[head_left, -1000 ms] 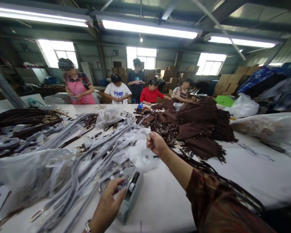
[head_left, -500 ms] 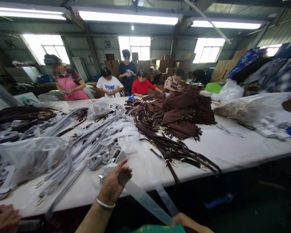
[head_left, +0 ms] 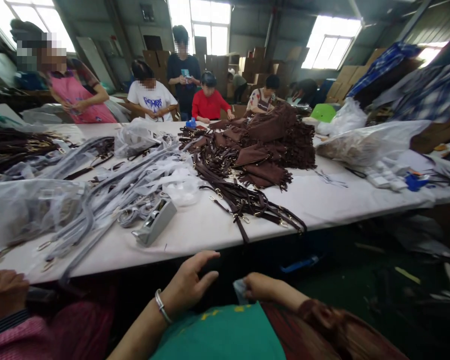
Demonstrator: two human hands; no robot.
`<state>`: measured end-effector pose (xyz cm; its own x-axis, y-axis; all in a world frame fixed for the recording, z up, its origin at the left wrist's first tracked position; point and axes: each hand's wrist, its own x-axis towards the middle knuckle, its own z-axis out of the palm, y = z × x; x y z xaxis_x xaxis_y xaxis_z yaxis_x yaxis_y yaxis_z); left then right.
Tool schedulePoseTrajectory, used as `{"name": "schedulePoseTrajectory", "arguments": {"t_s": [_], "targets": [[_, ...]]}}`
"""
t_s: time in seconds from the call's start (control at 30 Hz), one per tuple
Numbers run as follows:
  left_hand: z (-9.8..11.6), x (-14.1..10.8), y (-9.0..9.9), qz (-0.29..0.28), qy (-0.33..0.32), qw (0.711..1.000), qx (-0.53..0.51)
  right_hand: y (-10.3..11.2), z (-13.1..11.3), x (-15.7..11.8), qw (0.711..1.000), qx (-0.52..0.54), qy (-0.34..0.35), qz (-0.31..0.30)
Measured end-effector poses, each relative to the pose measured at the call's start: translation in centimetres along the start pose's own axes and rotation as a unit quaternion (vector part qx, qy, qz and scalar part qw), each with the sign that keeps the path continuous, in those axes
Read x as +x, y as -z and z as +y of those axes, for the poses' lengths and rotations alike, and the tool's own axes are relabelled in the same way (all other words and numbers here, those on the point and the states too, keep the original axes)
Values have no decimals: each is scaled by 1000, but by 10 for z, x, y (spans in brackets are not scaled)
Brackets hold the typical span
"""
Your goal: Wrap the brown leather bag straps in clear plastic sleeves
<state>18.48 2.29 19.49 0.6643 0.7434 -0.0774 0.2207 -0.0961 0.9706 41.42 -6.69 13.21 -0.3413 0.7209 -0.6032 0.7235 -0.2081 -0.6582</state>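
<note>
My left hand, a silver bangle on its wrist, hovers in front of the table edge with thumb and fingers apart and nothing in it. To its right, my right hand is closed on a translucent plastic strip, of which only a short end shows. A grey tape dispenser rests near the front of the table, beyond my left hand. Beside it lie plastic-wrapped straps with metal clasps. Brown straps with gold-coloured hooks are heaped farther right.
The white table spans the view. Brown fringed pieces are piled at its middle, and plastic bags lie to the right. A co-worker's hand is close at left. Several people work across the table.
My left hand has drawn back from the table and the dispenser. The long translucent strips no longer stretch over the edge; a short end shows at my right hand. The view has tilted down.
</note>
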Motion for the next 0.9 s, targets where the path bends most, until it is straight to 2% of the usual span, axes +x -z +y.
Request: {"name": "schedulePoseTrajectory", "arguments": {"t_s": [0.07,0.1,0.17,0.23,0.3,0.37,0.4,0.6,0.7,0.8,0.87,0.9], "targets": [[-2,-1,-15,-62,-39,997,13,14,-12,11,998,-53,37,-3],[-4,-2,-19,-84,-49,995,24,22,-21,16,993,-86,77,-13],[-8,-5,-19,-111,-40,991,67,35,-41,22,977,-133,155,-57],[-13,-10,-9,-146,7,983,107,46,-56,21,969,-128,181,-113],[-19,-19,8,-207,81,969,109,55,-62,18,970,-82,172,-150],[-26,-32,29,-246,154,954,69,63,-59,16,974,-38,168,-149],[-30,-39,40,-248,181,951,46,68,-55,18,976,-26,164,-139],[-46,-82,116,-200,273,941,-9,82,-18,53,992,-70,68,-75],[-49,-90,138,-142,322,936,-9,77,-16,77,991,-123,27,-34],[-49,-79,136,20,330,939,-93,59,-44,95,986,-133,52,83],[-48,-63,125,140,316,916,-201,40,-75,103,983,-59,106,138],[-47,-53,120,186,307,897,-257,29,-91,107,981,-1,137,134]]}}
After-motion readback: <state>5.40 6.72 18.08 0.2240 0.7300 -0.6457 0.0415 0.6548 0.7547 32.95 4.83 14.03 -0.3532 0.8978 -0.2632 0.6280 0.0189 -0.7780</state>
